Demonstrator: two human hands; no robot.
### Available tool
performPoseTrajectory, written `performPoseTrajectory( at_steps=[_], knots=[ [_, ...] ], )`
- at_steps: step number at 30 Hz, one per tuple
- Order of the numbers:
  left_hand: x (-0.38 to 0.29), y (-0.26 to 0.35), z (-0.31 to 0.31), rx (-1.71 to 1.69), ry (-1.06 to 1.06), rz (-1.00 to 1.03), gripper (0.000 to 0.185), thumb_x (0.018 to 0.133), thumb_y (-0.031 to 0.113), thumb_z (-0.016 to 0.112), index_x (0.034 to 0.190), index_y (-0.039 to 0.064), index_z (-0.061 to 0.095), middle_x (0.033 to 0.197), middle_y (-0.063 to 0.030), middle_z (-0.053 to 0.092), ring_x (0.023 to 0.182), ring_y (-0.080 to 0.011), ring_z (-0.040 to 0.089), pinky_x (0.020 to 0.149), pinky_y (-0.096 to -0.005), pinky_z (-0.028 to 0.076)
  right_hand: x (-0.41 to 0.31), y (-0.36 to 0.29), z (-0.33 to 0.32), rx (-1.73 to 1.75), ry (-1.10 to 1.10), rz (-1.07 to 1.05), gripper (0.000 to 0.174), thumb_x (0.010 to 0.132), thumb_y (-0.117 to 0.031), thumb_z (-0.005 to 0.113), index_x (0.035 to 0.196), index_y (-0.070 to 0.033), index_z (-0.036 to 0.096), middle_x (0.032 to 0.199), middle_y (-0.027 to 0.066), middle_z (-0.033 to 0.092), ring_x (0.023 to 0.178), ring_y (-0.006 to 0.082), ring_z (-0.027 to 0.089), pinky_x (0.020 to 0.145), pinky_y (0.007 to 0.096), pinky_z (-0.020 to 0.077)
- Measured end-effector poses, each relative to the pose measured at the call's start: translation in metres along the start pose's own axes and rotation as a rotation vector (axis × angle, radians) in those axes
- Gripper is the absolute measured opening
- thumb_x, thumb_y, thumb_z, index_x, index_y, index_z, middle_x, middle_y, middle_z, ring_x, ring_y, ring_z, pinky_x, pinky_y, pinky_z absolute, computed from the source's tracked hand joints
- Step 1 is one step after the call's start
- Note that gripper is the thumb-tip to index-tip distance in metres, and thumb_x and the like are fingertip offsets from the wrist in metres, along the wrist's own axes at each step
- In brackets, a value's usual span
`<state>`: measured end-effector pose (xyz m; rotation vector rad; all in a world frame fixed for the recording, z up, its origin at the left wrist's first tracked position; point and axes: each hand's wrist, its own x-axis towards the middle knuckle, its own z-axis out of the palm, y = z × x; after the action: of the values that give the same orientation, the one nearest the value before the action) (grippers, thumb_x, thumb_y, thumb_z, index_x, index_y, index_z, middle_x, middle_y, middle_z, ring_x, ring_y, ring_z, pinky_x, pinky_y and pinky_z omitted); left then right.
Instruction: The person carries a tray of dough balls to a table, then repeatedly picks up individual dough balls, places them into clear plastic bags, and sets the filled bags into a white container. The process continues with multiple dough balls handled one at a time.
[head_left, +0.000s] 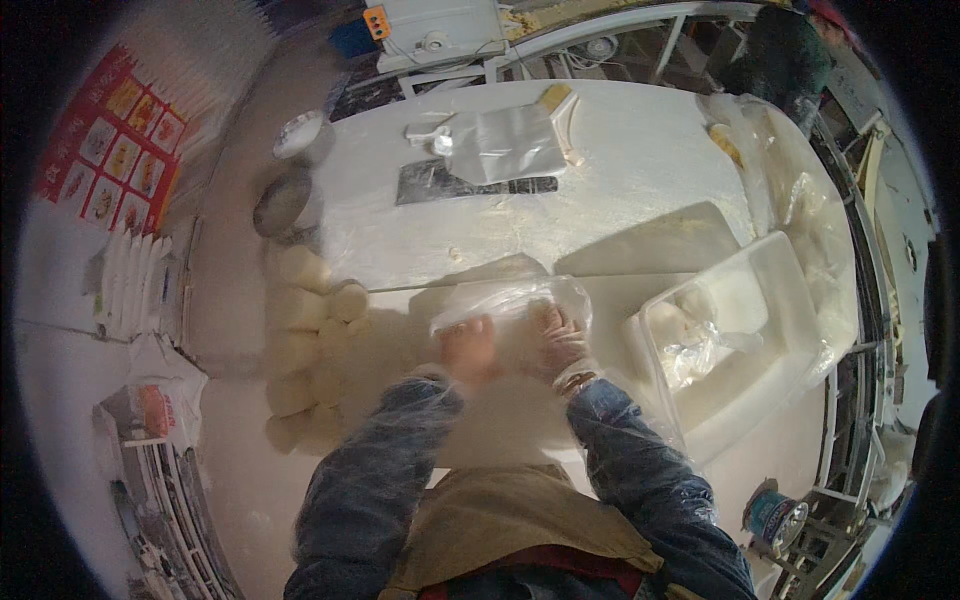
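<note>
A clear plastic bag (517, 292) lies before me at the near part of the floury white table (630, 161). My left hand (469, 349), blurred, is at the bag's near left side; its grip is not clear. My right hand (559, 341) has its fingers curled on the bag's near right part. Whether the bag has anything in it is hard to tell. Left of my hands, several pale round pieces that look like dough (319, 352) are grouped together. A translucent plastic bin (772, 375) tilts at the right, with plastic bags and pale pieces inside.
Farther back lie a silvery plastic sheet (506, 142) and a dark flat strip (431, 184). A white bowl (300, 135) and a dark round vessel (283, 202) stand at the left edge. Large plastic-covered bundles (802, 187) line the right side. A person (784, 60) is at the far right.
</note>
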<state>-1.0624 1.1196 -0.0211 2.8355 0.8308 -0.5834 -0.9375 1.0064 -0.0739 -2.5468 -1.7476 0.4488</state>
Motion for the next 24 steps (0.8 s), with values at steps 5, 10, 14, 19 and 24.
performPoseTrajectory(
  at_steps=[5, 10, 14, 19, 24],
  knots=[
    [-0.014, -0.016, -0.010, -0.254, -0.028, 0.244, 0.044, 0.079, 0.036, 0.057, 0.108, 0.003, 0.050, 0.097, -0.0131, 0.056, 0.091, -0.0290, 0.055, 0.080, -0.0400, 0.045, 0.000, 0.018, -0.013, -0.104, -0.020, -0.159, 0.070, 0.071, -0.046, 0.054, 0.126, -0.006, 0.036, 0.128, 0.0159, 0.034, 0.119, 0.0309, 0.032, 0.097, 0.0476, 0.0259],
    [-0.109, -0.055, 0.025, -0.596, 0.679, 0.528, 0.021, 0.079, 0.021, 0.059, 0.093, 0.006, 0.056, 0.085, -0.0100, 0.058, 0.081, -0.0265, 0.057, 0.071, -0.0346, 0.047, -0.014, -0.020, -0.072, 0.151, -0.047, -0.162, 0.055, 0.069, -0.025, 0.065, 0.117, -0.007, 0.047, 0.115, 0.0151, 0.049, 0.106, 0.0311, 0.047, 0.088, 0.0398, 0.0397],
    [-0.220, -0.097, 0.083, -0.911, 0.811, 0.200, 0.019, 0.081, 0.019, 0.057, 0.094, 0.005, 0.053, 0.082, -0.0088, 0.056, 0.073, -0.0219, 0.055, 0.065, -0.0315, 0.045, -0.025, -0.134, -0.047, 1.530, -0.030, -0.262, 0.031, 0.074, -0.019, 0.061, 0.102, -0.005, 0.057, 0.103, 0.0136, 0.057, 0.094, 0.0287, 0.055, 0.075, 0.0402, 0.0476],
    [-0.292, -0.161, 0.134, -1.854, 1.018, -0.801, 0.027, 0.092, 0.030, 0.039, 0.099, 0.004, 0.042, 0.081, -0.0056, 0.048, 0.078, -0.0151, 0.050, 0.076, -0.0302, 0.042, -0.015, -0.303, 0.034, 1.562, -0.331, -0.425, 0.034, 0.087, -0.027, 0.045, 0.109, -0.002, 0.051, 0.105, 0.0133, 0.055, 0.093, 0.0206, 0.053, 0.079, 0.0281, 0.0431],
    [-0.287, -0.204, 0.156, -2.083, 1.049, -0.570, 0.044, 0.091, 0.039, 0.038, 0.119, 0.006, 0.039, 0.115, -0.0081, 0.047, 0.108, -0.0184, 0.043, 0.093, -0.0334, 0.033, 0.011, -0.392, 0.044, 1.451, -0.471, -0.171, 0.036, 0.081, -0.018, 0.057, 0.112, -0.002, 0.048, 0.106, 0.0107, 0.054, 0.093, 0.0194, 0.052, 0.082, 0.0287, 0.0430]
  ],
)
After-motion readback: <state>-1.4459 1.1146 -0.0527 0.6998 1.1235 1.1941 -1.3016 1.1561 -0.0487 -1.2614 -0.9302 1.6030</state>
